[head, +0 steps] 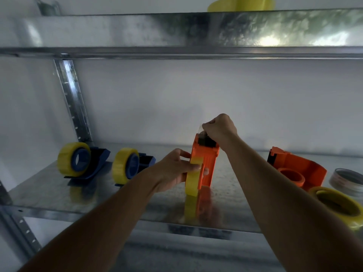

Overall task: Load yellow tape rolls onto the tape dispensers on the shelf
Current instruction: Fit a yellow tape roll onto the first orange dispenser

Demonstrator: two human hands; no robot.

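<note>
Two blue dispensers (86,163) left of the upright orange dispenser (206,163) already carry rolls. There the left hand (174,171) clamps its yellow roll (193,179), the right hand (220,128) pinches the tape end. Right of it, the empty orange dispenser (296,169) and a loose yellow roll (337,205) wait.

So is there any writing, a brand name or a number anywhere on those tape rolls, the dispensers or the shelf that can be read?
None can be read.
Blue dispensers: no print shows.
Orange dispenser, held by the left hand and right hand: plain.
Second orange dispenser: plain.
Yellow tape rolls: no label visible.
Metal shelf: only a mottled finish.
</note>
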